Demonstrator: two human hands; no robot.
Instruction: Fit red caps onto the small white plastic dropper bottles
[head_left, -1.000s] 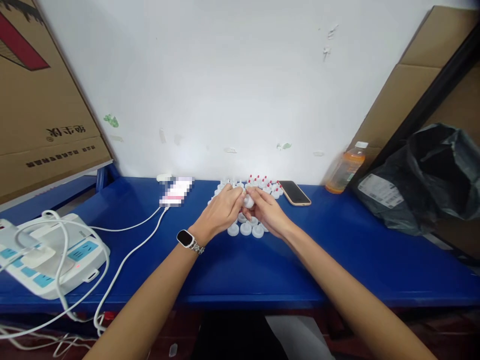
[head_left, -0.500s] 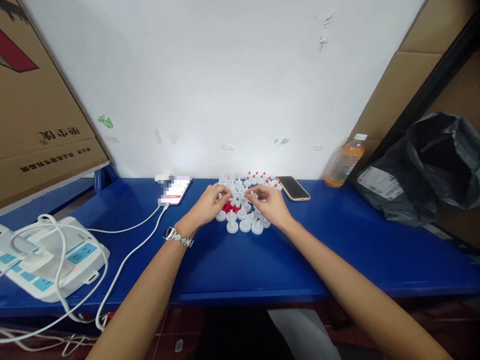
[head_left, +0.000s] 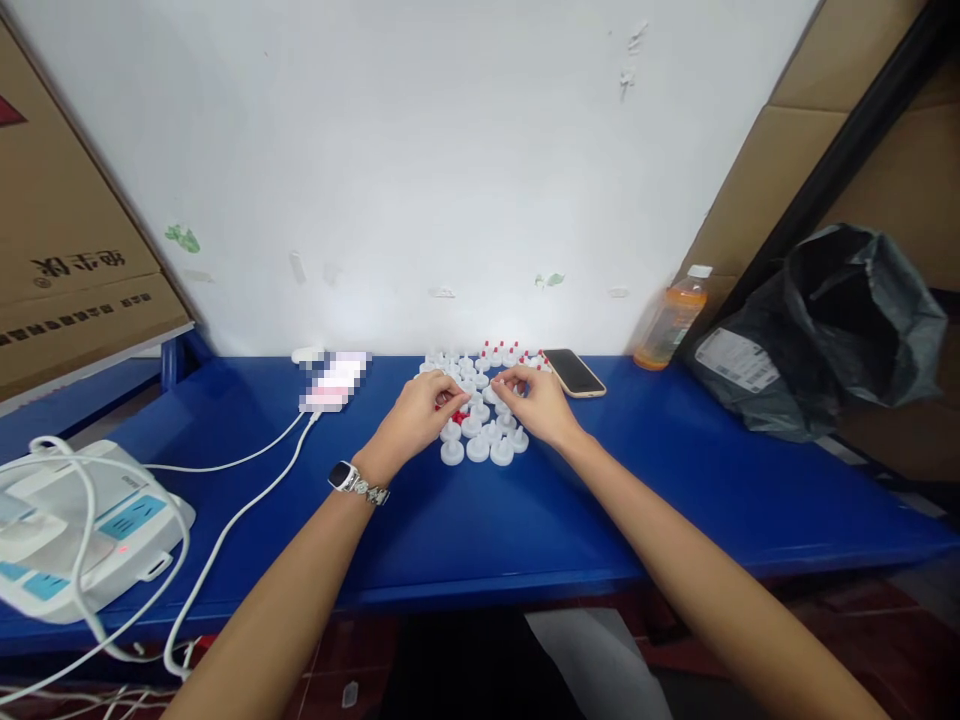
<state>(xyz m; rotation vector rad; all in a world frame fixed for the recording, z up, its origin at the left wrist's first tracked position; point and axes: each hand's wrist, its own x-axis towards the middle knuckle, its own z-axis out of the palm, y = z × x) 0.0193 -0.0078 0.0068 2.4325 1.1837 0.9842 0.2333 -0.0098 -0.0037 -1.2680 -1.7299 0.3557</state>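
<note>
Several small white caps (head_left: 478, 447) stand in rows on the blue table (head_left: 480, 520), some at the back with red tips (head_left: 504, 354). A little heap of red pieces (head_left: 456, 414) lies among them. My left hand (head_left: 415, 418), a watch on its wrist, rests over that heap with fingertips pinched together on something I cannot make out. My right hand (head_left: 537, 404) hovers over the caps' right side, thumb and forefinger pinched; whether they hold anything is hidden.
A dark phone (head_left: 573, 371) lies right of the caps, an orange drink bottle (head_left: 670, 319) and a black bag (head_left: 825, 330) further right. A charging phone (head_left: 330, 381) with white cable (head_left: 247, 505) and a power strip (head_left: 67, 530) sit left. Cardboard boxes (head_left: 60, 250) lean on both sides.
Both hands held one white cap between them a second ago. They have since parted and dropped to the caps, the left onto the red pieces. The view shifted slightly rightward.
</note>
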